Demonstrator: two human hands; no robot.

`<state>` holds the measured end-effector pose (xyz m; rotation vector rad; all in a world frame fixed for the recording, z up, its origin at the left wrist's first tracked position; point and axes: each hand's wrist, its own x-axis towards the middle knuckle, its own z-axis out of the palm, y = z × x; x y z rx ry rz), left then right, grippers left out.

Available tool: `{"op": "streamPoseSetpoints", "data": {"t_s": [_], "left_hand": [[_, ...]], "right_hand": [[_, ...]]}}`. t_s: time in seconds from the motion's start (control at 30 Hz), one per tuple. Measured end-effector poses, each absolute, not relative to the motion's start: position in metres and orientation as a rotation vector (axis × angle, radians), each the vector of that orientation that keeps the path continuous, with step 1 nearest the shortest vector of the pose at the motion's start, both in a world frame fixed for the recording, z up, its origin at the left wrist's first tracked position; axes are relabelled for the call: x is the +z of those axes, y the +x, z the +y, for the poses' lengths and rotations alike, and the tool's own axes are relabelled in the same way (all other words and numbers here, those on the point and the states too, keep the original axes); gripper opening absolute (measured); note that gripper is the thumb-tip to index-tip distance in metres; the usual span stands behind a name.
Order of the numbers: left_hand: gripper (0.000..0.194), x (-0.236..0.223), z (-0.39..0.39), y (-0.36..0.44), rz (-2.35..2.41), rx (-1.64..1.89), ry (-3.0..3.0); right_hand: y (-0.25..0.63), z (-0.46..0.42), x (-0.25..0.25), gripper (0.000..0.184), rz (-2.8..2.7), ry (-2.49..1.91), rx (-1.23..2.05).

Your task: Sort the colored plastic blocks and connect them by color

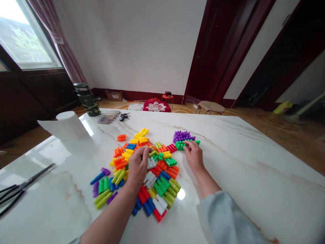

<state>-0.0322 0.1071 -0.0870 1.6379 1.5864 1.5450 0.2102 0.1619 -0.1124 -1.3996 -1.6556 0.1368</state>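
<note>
Over a loose pile of coloured plastic toy building pieces, my left hand (138,166) is closed, its fingertips pressed together beside a few lime and green pieces (159,156). What it pinches, if anything, is hidden by the fingers. To the right, my right hand (194,155) closes thumb and fingers at a row of green bullet-shaped building pieces (179,146). Directly behind that row stands a tight block of purple building pieces (182,135). Orange pieces (120,163), white pieces (149,179) and a green double piece (161,185) lie around my left hand.
Scissors (24,185) lie at the left of the marble-patterned table (243,162). Farther back are a paper roll (69,127), a camouflage flask (87,100), a blurred-out item (108,117) and small dark pliers (124,117). A stool (210,106) stands beyond the table.
</note>
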Motion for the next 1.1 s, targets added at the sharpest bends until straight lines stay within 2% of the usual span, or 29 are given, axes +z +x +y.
{"op": "streamPoseSetpoints", "data": {"t_s": [0.4, 0.6, 0.8, 0.97, 1.1], "left_hand": [[0.034, -0.086, 0.107, -0.032, 1.576, 1.548, 1.645], [0.034, -0.087, 0.106, -0.032, 1.581, 1.535, 1.69], [0.031, -0.084, 0.105, -0.031, 1.56, 1.493, 1.805], [0.03, -0.085, 0.107, -0.03, 1.555, 1.48, 1.809], [0.03, -0.085, 0.107, -0.031, 1.559, 1.477, 1.816]], "right_hand": [[0.206, 0.163, -0.116, 0.019, -1.58, -1.421, 0.208], [0.195, 0.143, -0.094, 0.023, -1.605, -1.497, 0.079], [0.166, 0.117, -0.072, 0.029, -2.013, -1.601, 0.26], [0.158, 0.115, -0.074, 0.035, -1.963, -1.691, 0.4], [0.159, 0.117, -0.075, 0.047, -1.872, -1.638, 0.63]]}}
